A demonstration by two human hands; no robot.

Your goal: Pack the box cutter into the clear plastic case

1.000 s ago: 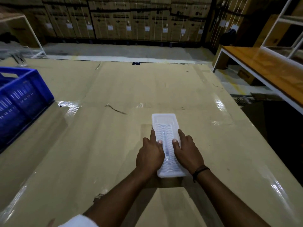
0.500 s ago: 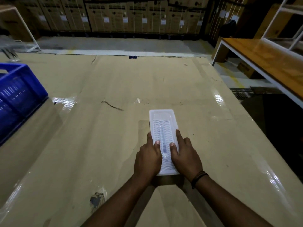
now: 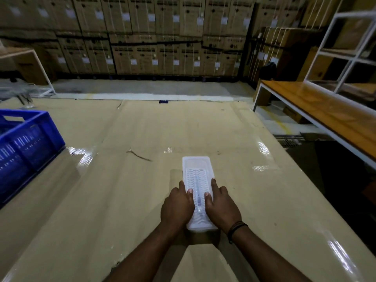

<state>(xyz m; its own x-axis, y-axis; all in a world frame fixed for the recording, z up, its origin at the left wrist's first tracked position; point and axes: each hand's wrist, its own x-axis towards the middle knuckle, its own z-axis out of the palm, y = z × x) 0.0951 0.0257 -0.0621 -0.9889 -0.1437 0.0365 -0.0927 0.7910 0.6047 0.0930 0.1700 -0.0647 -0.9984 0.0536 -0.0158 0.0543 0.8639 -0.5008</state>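
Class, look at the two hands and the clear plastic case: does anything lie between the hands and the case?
Nothing visible does. The left hand and right hand both rest directly on the clear plastic case, fingers on its lid either side of the box cutter, which shows faintly inside. The case lies flat on the cardboard surface.

— What's over on the left?
— A blue plastic crate (image 3: 26, 147) with slotted walls, sitting on the cardboard-covered table (image 3: 142, 127). Glossy tape strips shine across the cardboard, and a thin dark scrap (image 3: 139, 155) lies near the middle.
— And behind?
— Stacked cardboard cartons (image 3: 154, 35) along the far wall, strapped and labelled.
— On the right?
— A wooden bench with white legs (image 3: 325, 110), a white metal rack (image 3: 341, 49) beside it, and a dark bag (image 3: 268, 70) near its far end.
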